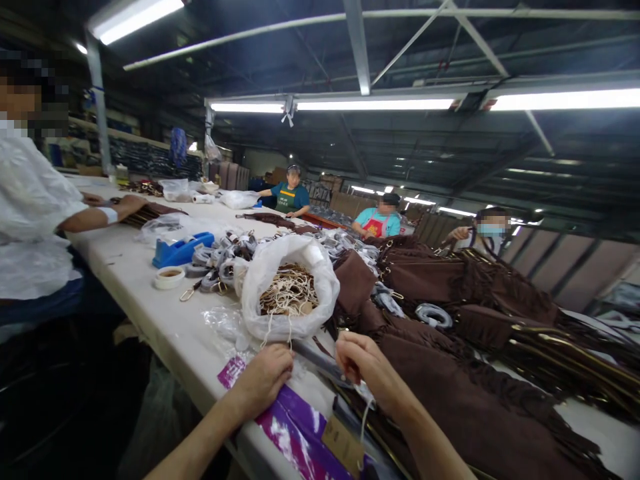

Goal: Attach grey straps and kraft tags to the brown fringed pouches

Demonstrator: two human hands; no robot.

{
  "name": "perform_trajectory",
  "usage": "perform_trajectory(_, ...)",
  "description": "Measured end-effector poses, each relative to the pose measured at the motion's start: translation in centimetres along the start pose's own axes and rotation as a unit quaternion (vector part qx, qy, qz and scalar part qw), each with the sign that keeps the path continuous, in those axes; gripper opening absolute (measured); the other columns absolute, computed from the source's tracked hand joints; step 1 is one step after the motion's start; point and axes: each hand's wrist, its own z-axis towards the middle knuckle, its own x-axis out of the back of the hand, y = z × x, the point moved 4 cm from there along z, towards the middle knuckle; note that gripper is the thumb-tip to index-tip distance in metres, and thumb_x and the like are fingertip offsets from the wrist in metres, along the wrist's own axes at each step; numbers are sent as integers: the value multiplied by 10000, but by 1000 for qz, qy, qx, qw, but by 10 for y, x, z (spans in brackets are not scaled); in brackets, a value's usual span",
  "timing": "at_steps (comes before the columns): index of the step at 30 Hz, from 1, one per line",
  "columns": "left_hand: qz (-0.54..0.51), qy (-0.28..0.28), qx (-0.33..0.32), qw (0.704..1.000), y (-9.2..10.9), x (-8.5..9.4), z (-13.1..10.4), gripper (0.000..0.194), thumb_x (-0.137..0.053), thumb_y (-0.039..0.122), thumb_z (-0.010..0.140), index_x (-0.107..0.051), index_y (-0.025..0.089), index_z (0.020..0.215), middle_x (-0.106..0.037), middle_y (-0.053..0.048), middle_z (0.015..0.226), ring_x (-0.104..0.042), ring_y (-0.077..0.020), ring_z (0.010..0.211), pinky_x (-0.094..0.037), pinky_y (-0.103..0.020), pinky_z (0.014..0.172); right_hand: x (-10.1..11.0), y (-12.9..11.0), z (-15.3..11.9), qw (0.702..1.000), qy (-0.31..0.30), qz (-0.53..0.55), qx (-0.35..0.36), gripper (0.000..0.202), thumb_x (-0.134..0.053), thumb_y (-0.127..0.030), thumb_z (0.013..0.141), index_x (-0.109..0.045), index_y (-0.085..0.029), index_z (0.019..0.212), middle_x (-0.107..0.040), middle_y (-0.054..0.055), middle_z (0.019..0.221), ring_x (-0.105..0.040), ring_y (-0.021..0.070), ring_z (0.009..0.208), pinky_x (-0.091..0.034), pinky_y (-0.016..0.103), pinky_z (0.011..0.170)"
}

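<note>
My left hand [265,379] rests on a shiny purple-and-white packet [295,430], its fingers curled together. Whatever they grip is hidden. White strings [267,330] hang over the bag's rim towards this hand. My right hand [361,365] is raised beside a dark brown fringed bag [425,373], fingers closed; their contents, if any, cannot be made out. Below its wrist, a white string loops down to a tan hang tag [343,443] lying on the packet. Just beyond both hands, an open white plastic bag [320,293] contains many stringed tan tags [287,290].
Wrapped grey straps [220,257] lie heaped behind the bag, near a blue tape dispenser [183,249] and tape roll [169,277]. Brown bags [450,280] are piled right on the white table [135,283]. A co-worker [35,213] stands left; several others work farther back.
</note>
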Motion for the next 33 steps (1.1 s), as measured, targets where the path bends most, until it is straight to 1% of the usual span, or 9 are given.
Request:
perform_trajectory(7, 80, 94, -60, 991, 9, 10, -4, 199, -509, 168, 878, -619, 199, 1040, -666, -108, 1189, -565, -290, 1154, -456, -474, 1015, 33, -1, -59, 981, 66, 181, -25, 346, -505, -484, 813, -368, -228, 623, -405, -85, 553, -276, 52, 403, -176, 198, 386)
perform_trajectory(10, 60, 162, -97, 980, 41, 14, -10, 262, -492, 193, 919, -583, 225, 1162, -658, -101, 1197, -594, -274, 1127, -486, -428, 983, 31, 7, -91, 961, 84, 260, -39, 406, -609, -522, 798, -422, -209, 617, -434, -83, 544, -276, 38, 394, -162, 190, 375)
perform_trajectory(13, 11, 195, -144, 970, 90, 8, -15, 493, -457, 144, 928, -395, 247, 1406, -497, -119, 1425, -500, -260, 1291, -466, -374, 1034, 23, 13, -120, 958, 89, 266, -56, 421, -622, -527, 801, -460, -194, 601, -464, -70, 520, -289, 36, 375, -173, 192, 369)
perform_trajectory(16, -48, 168, -184, 967, 131, -7, -13, 617, -441, 120, 930, -261, 273, 1499, -375, -126, 1522, -449, -271, 1343, -470, -375, 1039, 19, 15, -143, 959, 92, 261, -61, 403, -607, -512, 814, -475, -192, 606, -464, -66, 520, -300, 44, 384, -202, 189, 375)
perform_trajectory(20, -224, 93, -113, 964, 151, -25, -1, 547, -517, 234, 939, -345, 253, 1458, -584, -131, 1291, -662, -186, 870, -582, -282, 723, 21, 15, -163, 967, 104, 223, -63, 397, -573, -521, 827, -472, -203, 611, -445, -66, 522, -329, 63, 408, -228, 191, 389)
perform_trajectory(24, -284, 75, -109, 950, 162, -28, 6, 169, -531, 285, 950, -675, 219, 1011, -664, -86, 1039, -637, -157, 756, -549, -252, 658, 21, 22, -178, 975, 107, 181, -66, 422, -538, -553, 841, -470, -210, 605, -437, -64, 518, -346, 78, 417, -239, 203, 402)
perform_trajectory(27, -256, 69, -158, 951, 168, -27, 5, 208, -502, 244, 964, -670, 222, 844, -662, -46, 822, -635, -166, 772, -532, -252, 684, 19, 27, -190, 976, 113, 169, -72, 411, -533, -533, 855, -487, -208, 607, -443, -58, 532, -372, 93, 443, -273, 218, 439)
perform_trajectory(30, -215, 47, -175, 960, 166, -30, -1, 198, -493, 237, 966, -640, 240, 834, -671, -44, 819, -630, -182, 778, -526, -276, 680, 20, 25, -204, 974, 158, 159, -26, 365, -619, -476, 834, -552, -197, 610, -594, 17, 773, -566, 164, 751, -437, 264, 705)
perform_trajectory(33, -178, -8, -206, 962, 167, -39, -9, 173, -487, 260, 967, -622, 262, 858, -674, -42, 828, -623, -201, 785, -517, -315, 703, 24, 29, -222, 930, 211, 301, 18, 416, -706, -565, 767, -570, -202, 616, -627, 76, 1111, -548, 264, 1118, -428, 360, 945)
